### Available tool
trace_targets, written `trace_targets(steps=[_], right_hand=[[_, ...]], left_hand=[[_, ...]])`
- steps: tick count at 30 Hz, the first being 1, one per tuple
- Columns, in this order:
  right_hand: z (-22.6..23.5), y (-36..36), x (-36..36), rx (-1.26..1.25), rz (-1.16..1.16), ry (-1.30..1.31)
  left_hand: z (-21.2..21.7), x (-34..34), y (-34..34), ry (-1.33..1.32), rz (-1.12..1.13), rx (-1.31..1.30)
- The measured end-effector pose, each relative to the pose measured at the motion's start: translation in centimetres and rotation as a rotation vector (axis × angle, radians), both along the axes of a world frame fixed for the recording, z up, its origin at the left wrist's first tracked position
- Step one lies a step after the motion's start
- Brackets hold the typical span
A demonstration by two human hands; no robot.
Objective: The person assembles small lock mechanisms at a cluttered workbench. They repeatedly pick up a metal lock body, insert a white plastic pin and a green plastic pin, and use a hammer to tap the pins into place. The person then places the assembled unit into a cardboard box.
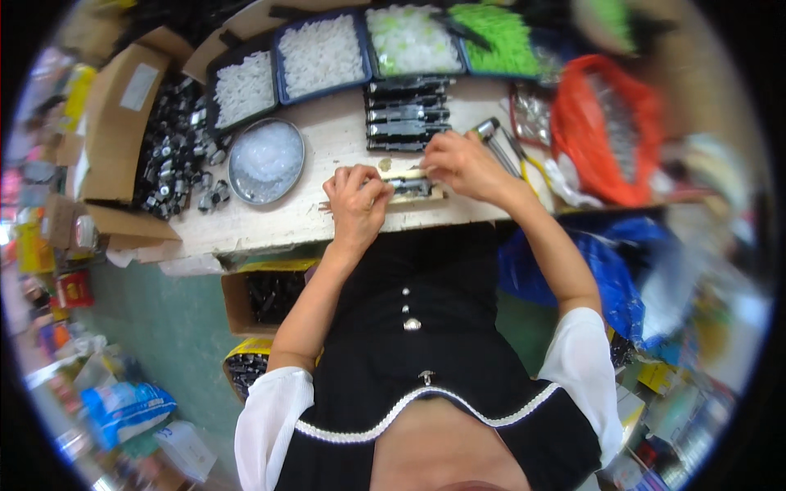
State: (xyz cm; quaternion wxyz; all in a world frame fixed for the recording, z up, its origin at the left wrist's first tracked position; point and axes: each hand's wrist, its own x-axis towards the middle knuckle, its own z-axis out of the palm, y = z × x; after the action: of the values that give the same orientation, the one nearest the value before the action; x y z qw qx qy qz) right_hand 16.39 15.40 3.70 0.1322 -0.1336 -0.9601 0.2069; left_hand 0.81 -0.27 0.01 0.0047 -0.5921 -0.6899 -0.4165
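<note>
At the front edge of the white workbench, my left hand [357, 203] is closed, its fingers curled down at the left end of a small wooden holder [438, 195]. A black and silver part [409, 186] lies in that holder. My right hand [468, 166] is closed in a pinch over the holder's right end. Whatever sits between the fingertips of either hand is too small to make out. Just beyond my hands lies a row of several black and silver parts [407, 114] of the same look, side by side.
Along the back stand trays of white pieces [319, 56] and green pieces [495, 41]. A round metal dish [266, 160] and a cardboard box [123, 123] with loose black and silver parts stand left. Right are a screwdriver-like tool [495, 143], yellow-handled pliers [532, 168] and a red bag [606, 131].
</note>
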Motion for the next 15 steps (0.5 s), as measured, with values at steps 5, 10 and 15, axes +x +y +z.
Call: trace_targets(steps=[5,10,15], right_hand=[[1.5,7.1,-2.4,0.227,-0.336,0.138],[1.7,14.6,-5.5,0.444,-0.687,0.033],[1.6,18.2,-6.5,0.515,-0.707,-0.243]], left_hand=[[0.3,0.1,0.1,-0.018,-0.008,0.013],[0.0,0.0,0.0,-0.024,0.008,0.010],[0.0,0.1,0.0,0.007,-0.003,0.037]])
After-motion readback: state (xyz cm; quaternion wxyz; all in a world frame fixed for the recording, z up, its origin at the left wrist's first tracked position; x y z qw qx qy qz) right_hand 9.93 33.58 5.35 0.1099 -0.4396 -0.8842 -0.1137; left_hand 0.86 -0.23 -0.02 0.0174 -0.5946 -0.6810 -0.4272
